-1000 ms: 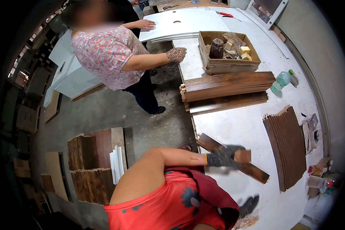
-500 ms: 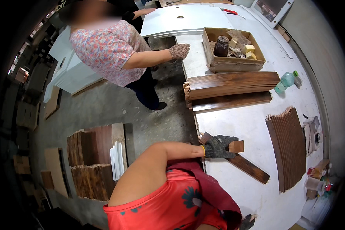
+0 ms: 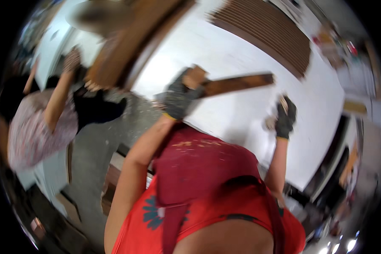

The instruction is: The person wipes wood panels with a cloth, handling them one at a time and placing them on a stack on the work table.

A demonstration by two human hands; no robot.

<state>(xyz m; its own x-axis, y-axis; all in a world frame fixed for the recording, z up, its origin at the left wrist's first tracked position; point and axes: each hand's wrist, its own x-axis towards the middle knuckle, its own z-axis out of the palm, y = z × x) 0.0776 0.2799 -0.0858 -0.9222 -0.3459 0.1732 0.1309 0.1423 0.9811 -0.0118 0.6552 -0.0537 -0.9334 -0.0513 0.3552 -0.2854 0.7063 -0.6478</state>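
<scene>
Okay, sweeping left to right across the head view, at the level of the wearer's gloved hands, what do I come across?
Co-worker's forearm → stacked brown boards → wearer's left gloved hand → exposed length of the single dark-brown board → wearer's right gloved hand.

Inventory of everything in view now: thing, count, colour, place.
table: 1, white, centre
wooden block: 1, brown, in left hand
slat: 1, dark brown, on table, under left hand
slat row: 1, many slats, brown, table, top right
long boards: several, brown, upper left
pale item: kind and count unclear, beside right hand
clutter: uncounted, mixed colours, blurred, right
co-worker: 1 clearly visible, pale patterned top, left
floor: grey, left
apron: 1, maroon, on wearer
top: 1, red, on wearer
gloved hands: 2, dark grey, over table
</scene>
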